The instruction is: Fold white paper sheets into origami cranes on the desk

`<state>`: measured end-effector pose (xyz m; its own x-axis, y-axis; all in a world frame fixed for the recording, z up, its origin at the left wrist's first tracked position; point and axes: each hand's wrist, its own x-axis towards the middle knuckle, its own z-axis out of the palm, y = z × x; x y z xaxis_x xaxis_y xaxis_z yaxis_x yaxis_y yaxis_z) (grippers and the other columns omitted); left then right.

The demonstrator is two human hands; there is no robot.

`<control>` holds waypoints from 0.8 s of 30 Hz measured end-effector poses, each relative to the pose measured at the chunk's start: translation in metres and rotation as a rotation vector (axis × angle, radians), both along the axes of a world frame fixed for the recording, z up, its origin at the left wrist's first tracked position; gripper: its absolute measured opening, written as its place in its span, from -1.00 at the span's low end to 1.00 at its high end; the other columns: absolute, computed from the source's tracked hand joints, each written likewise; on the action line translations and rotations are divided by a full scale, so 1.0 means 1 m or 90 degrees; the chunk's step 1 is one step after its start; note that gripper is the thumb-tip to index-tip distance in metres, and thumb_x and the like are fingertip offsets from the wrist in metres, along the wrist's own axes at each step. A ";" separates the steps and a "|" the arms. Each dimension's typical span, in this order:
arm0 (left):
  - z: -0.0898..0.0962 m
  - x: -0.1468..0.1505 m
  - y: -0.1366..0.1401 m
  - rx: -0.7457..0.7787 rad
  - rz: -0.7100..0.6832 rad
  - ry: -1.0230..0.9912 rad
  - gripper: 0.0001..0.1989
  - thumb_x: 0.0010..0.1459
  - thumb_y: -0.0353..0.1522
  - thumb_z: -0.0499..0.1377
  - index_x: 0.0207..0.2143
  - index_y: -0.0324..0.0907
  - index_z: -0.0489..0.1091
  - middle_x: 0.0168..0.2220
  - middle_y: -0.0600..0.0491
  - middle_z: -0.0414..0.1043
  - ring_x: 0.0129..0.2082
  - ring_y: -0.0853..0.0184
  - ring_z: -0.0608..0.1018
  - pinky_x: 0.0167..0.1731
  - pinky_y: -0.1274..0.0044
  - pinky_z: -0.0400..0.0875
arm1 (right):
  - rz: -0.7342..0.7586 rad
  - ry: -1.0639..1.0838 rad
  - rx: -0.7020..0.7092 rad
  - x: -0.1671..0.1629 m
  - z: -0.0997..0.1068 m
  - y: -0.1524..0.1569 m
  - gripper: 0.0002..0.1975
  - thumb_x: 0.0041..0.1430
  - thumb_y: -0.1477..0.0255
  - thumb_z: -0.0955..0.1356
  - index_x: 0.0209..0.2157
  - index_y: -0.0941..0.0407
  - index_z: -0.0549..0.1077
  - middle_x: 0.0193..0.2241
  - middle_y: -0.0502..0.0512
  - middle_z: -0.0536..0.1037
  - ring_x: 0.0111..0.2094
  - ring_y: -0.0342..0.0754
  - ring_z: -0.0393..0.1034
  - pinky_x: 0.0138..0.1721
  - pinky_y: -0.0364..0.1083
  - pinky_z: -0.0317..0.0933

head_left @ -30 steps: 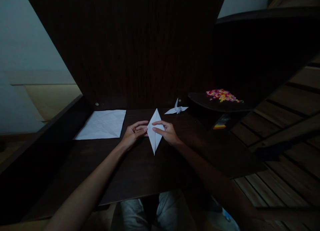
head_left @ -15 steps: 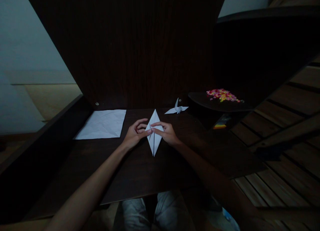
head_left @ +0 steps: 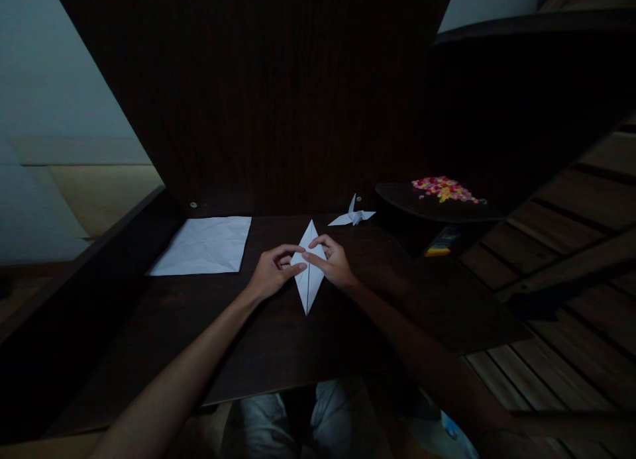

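Observation:
Between my hands is a white sheet of paper folded into a long diamond (head_left: 308, 293), with a crease or slit running down its middle. My left hand (head_left: 272, 271) grips its left corner, thumb on top and index finger reaching toward the centre. From the other side, my right hand (head_left: 335, 263) holds the right corner, its thumb pressed across the middle line and its index finger bent above. Behind the diamond, to the right, rests a white origami crane (head_left: 354, 217) with spread wings. A flat, creased white paper sheet (head_left: 206, 246) lies to the left of my hands.
Dark wood makes up the desk top (head_left: 248, 353) and the tall panel behind it. At the right, a small rounded shelf (head_left: 397, 197) carries a heap of pink, red and yellow bits (head_left: 444, 189). Beneath it sits a yellow-and-orange item (head_left: 438, 252). A raised board (head_left: 99, 260) borders the left side.
My left index finger has stretched inward over the paper, and my right index finger has lifted and bent back. The diamond has shifted very slightly toward me.

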<state>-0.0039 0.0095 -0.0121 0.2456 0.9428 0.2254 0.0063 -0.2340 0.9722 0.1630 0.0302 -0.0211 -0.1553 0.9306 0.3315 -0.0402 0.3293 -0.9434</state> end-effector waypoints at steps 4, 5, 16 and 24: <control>0.003 0.000 -0.002 -0.008 -0.005 -0.008 -0.57 -0.13 -0.34 0.35 -0.14 -0.23 0.46 -0.45 0.11 0.36 -0.57 0.50 0.35 -0.58 0.62 0.27 | 0.011 0.046 -0.063 -0.002 0.002 -0.001 -0.60 -0.10 0.24 0.47 -0.32 0.03 0.22 -0.55 -0.09 0.46 -0.61 -0.14 0.33 -0.64 -0.18 0.12; 0.004 0.000 -0.002 -0.009 -0.004 -0.018 -0.56 -0.13 -0.34 0.35 -0.13 -0.22 0.46 -0.37 0.06 0.39 -0.52 0.48 0.39 -0.54 0.61 0.31 | 0.012 0.060 -0.066 -0.002 0.003 -0.002 -0.58 -0.09 0.23 0.46 -0.29 0.03 0.21 -0.53 -0.08 0.47 -0.59 -0.13 0.36 -0.63 -0.18 0.15; 0.001 -0.005 0.002 0.025 0.009 -0.059 -0.38 -0.15 -0.37 0.36 0.03 -0.18 0.38 0.02 -0.07 0.26 -0.06 0.15 0.48 -0.10 0.32 0.46 | 0.053 0.103 -0.058 -0.004 0.003 -0.003 -0.40 -0.18 0.33 0.51 -0.14 0.00 0.16 -0.37 0.00 0.53 -0.38 -0.02 0.49 -0.43 -0.09 0.34; 0.001 -0.004 0.000 0.057 -0.023 -0.024 -0.36 -0.12 -0.39 0.35 0.08 -0.12 0.34 0.06 -0.07 0.24 0.04 0.15 0.41 -0.05 0.32 0.43 | 0.030 0.093 -0.059 -0.004 0.004 -0.003 -0.47 -0.16 0.30 0.49 -0.19 0.01 0.18 -0.45 -0.05 0.51 -0.48 -0.07 0.46 -0.52 -0.13 0.29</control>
<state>-0.0076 0.0098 -0.0112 0.2693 0.9093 0.3172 -0.0392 -0.3188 0.9470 0.1593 0.0274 -0.0173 -0.1563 0.9509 0.2671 -0.1932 0.2358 -0.9524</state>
